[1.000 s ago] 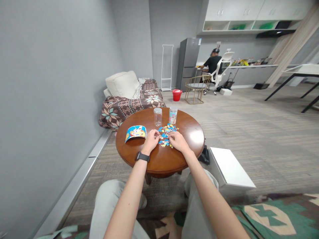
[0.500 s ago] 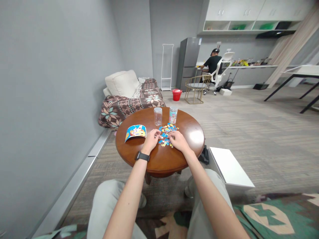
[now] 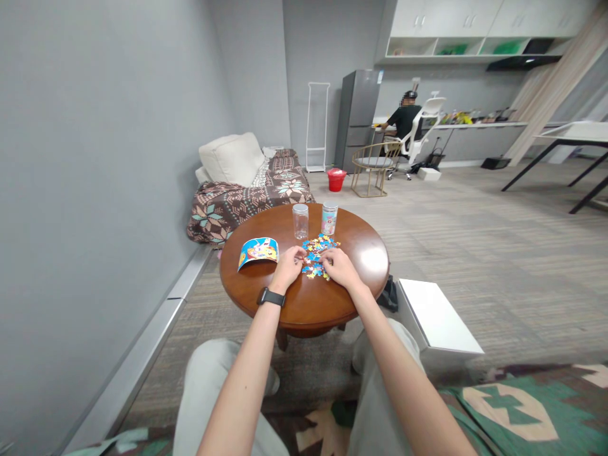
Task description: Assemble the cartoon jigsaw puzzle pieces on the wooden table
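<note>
Head view: left hand (image 3: 287,268) and right hand (image 3: 339,267) rested on loose puzzle pieces (image 3: 317,254) mid-desk (image 3: 308,304). Fingers curled low over pieces; grip on any single piece impossible to tell. Risks judged: pieces swept off by a forearm; clear jar (image 3: 300,221) and printed jar (image 3: 329,219) just behind, easily knocked.

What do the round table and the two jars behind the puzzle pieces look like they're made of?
The round table looks like reddish-brown wood with a glossy varnish; light glares off its top. The empty jar seems clear plastic or glass, see-through with a pale lid. The labelled jar looks alike, wrapped in a printed label.
</note>
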